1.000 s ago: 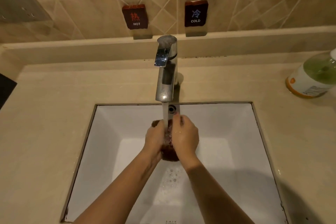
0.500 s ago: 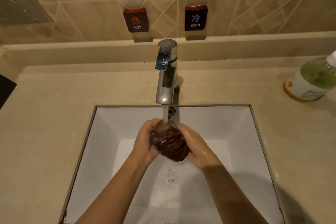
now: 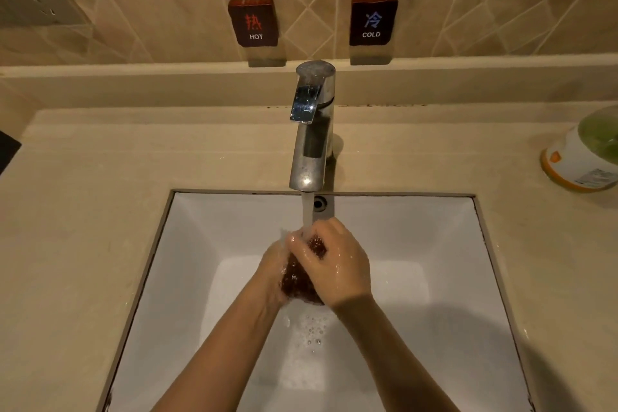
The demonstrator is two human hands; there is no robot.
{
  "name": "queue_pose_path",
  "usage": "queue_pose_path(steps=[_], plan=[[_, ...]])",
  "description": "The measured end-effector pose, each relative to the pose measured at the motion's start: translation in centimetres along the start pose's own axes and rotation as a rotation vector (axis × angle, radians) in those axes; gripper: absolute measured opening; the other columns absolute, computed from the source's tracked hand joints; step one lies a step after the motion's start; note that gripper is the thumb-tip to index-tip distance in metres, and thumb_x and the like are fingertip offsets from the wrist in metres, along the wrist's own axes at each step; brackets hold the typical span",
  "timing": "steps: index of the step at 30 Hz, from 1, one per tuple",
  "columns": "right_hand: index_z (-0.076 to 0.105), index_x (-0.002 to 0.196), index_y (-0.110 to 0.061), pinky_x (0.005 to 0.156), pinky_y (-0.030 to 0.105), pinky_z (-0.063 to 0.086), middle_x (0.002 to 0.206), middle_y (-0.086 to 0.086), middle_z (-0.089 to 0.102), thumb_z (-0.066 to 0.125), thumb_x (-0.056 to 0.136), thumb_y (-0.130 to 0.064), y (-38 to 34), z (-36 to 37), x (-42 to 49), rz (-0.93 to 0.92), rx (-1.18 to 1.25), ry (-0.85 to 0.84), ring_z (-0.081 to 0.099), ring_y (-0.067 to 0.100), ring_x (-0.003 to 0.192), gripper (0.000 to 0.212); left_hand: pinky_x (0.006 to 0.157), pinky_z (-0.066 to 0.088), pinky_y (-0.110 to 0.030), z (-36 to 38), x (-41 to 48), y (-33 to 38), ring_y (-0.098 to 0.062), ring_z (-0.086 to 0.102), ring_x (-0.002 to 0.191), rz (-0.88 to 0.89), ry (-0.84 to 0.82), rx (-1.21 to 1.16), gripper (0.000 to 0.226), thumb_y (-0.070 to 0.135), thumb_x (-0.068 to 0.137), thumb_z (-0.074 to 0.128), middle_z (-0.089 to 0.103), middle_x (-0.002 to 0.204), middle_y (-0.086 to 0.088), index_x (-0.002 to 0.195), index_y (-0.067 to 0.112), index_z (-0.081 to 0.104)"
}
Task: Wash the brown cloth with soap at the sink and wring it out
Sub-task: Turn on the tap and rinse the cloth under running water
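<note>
- Both hands, left hand [image 3: 272,273] and right hand [image 3: 337,264], press together around the bunched brown cloth [image 3: 299,281] under the faucet [image 3: 311,130] stream.
- White sink [image 3: 207,244] holds bubbly water.
- Far right: a bottle [image 3: 583,157], seemingly of green soap.

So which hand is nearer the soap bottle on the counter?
Right. The right hand clasps the brown cloth on the soap bottle's side; the left hand is beyond it.
</note>
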State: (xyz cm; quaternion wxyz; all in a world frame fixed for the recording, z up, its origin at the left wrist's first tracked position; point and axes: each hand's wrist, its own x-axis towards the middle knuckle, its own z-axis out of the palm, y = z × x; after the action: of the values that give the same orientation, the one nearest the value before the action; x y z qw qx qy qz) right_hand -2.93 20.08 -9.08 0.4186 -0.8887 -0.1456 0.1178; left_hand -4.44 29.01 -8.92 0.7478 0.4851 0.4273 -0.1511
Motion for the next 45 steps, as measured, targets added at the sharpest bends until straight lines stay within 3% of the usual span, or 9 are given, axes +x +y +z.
queue_pose_path(steps=[4,8,12,17,22,27,33,38,45], plan=[[0.051,0.079,-0.024,0.068,0.022,0.043,0.080,-0.005,0.057,0.048,0.091,-0.035,0.5,0.8,1.8,0.186,0.111,0.087,0.055,0.011,0.074,0.018,0.060,0.052,-0.033,0.4,1.0,-0.8,-0.025,0.061,0.064,0.155,0.224,0.145,0.028,0.020,0.095,0.050,0.062,0.067,-0.011,0.073,0.006,0.060],[0.056,0.087,-0.019,0.084,0.035,0.052,0.084,0.000,0.061,0.043,0.095,-0.030,1.8,1.9,2.4,0.258,0.388,0.043,0.059,0.017,0.083,0.018,0.073,0.053,-0.042,-0.2,1.5,-1.1,-0.033,0.063,0.078,0.310,0.347,0.307,0.033,0.024,0.092,0.049,0.065,0.079,-0.017,0.085,-0.003,0.064],[0.054,0.111,-0.026,0.098,0.041,0.045,0.115,0.004,0.060,0.042,0.094,-0.034,2.8,0.8,2.9,0.348,0.525,-0.217,0.055,0.021,0.108,0.022,0.069,0.051,-0.035,-0.8,1.1,-1.1,-0.021,0.061,0.073,0.398,0.361,0.332,0.033,0.035,0.092,0.051,0.065,0.075,-0.008,0.079,0.008,0.064],[0.055,0.121,-0.023,0.090,0.040,0.052,0.115,0.006,0.063,0.044,0.081,-0.068,3.5,-1.9,2.9,0.609,0.626,-0.526,0.062,0.023,0.104,0.061,0.062,0.048,-0.028,-1.0,0.8,-1.7,-0.014,0.059,0.064,0.518,0.293,0.283,0.032,0.035,0.093,0.051,0.060,0.063,0.003,0.066,0.020,0.059],[0.059,0.106,-0.018,0.076,0.029,0.056,0.101,0.004,0.065,0.050,0.092,-0.038,3.1,-1.9,1.9,0.329,0.356,-0.370,0.064,0.018,0.089,0.026,0.077,0.055,-0.033,-1.8,1.2,-2.0,-0.020,0.067,0.090,0.367,0.202,-0.099,0.024,0.034,0.094,0.053,0.070,0.098,-0.008,0.101,0.016,0.066],[0.057,0.108,-0.019,0.081,0.017,0.052,0.110,0.007,0.058,0.057,0.089,-0.012,4.1,-0.9,1.3,0.069,0.429,-0.164,0.058,0.012,0.097,0.020,0.080,0.058,-0.042,-2.3,0.4,-2.1,-0.023,0.074,0.083,0.083,-0.031,-0.077,0.045,0.057,0.088,0.050,0.077,0.088,-0.005,0.078,0.024,0.080],[0.051,0.075,-0.012,0.059,0.015,0.040,0.081,0.001,0.049,0.052,0.085,-0.035,2.2,2.9,-0.8,-0.114,0.167,0.168,0.047,0.011,0.065,0.025,0.061,0.052,-0.030,-0.9,1.8,-2.1,-0.020,0.061,0.062,-0.014,0.067,-0.341,0.024,0.033,0.075,0.072,0.060,0.068,-0.006,0.080,0.013,0.060],[0.055,0.086,-0.017,0.087,0.041,0.051,0.090,0.006,0.062,0.041,0.096,-0.032,3.7,3.3,2.4,0.389,0.360,0.017,0.060,0.021,0.086,0.023,0.084,0.055,-0.040,-0.1,1.8,-2.8,-0.025,0.067,0.084,0.244,0.288,0.000,0.023,0.036,0.089,0.053,0.071,0.083,-0.006,0.084,0.018,0.067],[0.048,0.104,-0.020,0.080,0.034,0.052,0.100,0.005,0.063,0.040,0.095,-0.037,3.1,1.7,1.0,0.034,0.040,-0.078,0.059,0.016,0.084,0.021,0.075,0.055,-0.035,-1.5,2.0,-1.8,-0.026,0.069,0.089,0.134,0.156,-0.192,0.039,0.046,0.089,0.054,0.072,0.098,-0.013,0.105,0.012,0.068]])
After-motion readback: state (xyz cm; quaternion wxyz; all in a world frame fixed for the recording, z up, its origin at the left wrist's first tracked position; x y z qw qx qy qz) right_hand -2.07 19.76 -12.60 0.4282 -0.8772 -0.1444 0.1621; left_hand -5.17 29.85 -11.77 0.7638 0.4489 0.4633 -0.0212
